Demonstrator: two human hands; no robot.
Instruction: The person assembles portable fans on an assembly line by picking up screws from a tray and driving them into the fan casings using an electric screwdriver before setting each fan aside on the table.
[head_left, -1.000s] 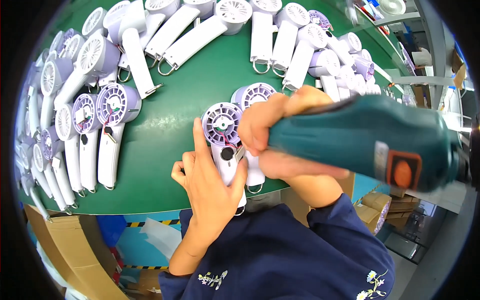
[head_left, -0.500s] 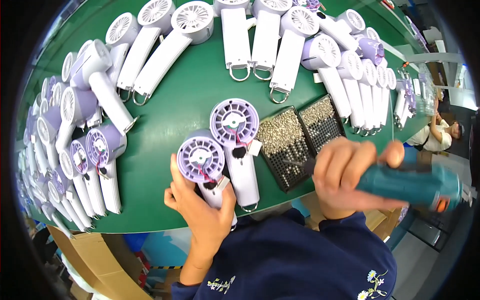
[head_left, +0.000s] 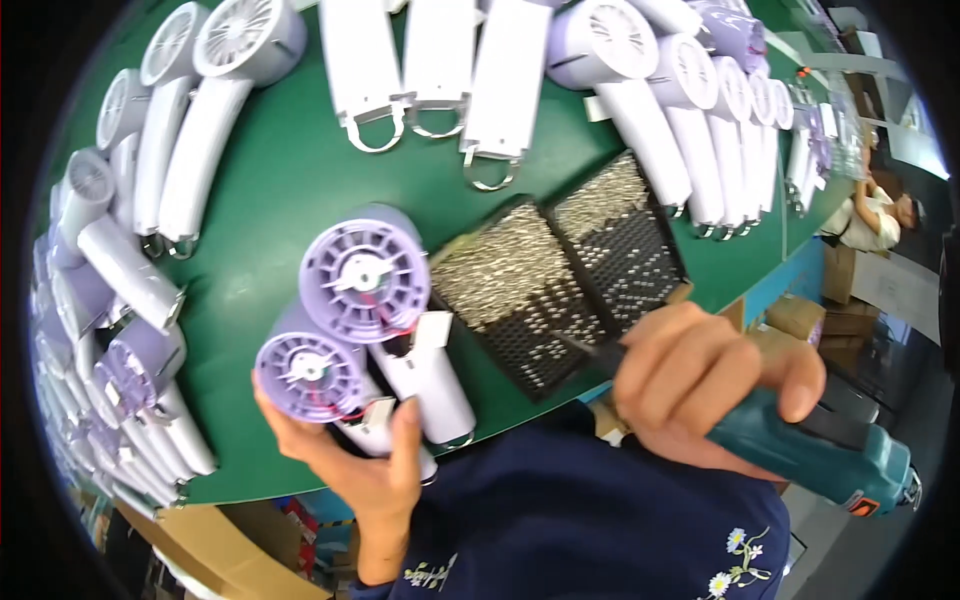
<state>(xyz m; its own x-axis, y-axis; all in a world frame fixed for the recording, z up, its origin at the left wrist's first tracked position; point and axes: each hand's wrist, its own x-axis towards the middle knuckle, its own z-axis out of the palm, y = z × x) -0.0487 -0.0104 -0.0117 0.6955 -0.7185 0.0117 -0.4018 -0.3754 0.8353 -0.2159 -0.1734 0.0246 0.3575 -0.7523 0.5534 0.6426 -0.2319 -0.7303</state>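
The left hand (head_left: 365, 465) grips a lilac-and-white handheld fan body (head_left: 320, 385) at the green table's (head_left: 270, 190) near edge. The right hand (head_left: 700, 385), closed around a teal electric screwdriver (head_left: 800, 450), dips its bit into the black perforated screw tray (head_left: 560, 280); best picked up squarely, one screw only.

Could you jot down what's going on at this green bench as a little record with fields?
Left hand: holds a purple-headed handheld fan with white handle.
Right hand: grips a teal electric screwdriver, tip over a black perforated screw tray.
Beside: second purple fan lying on the green tabletop.
Around: rows of white fans.
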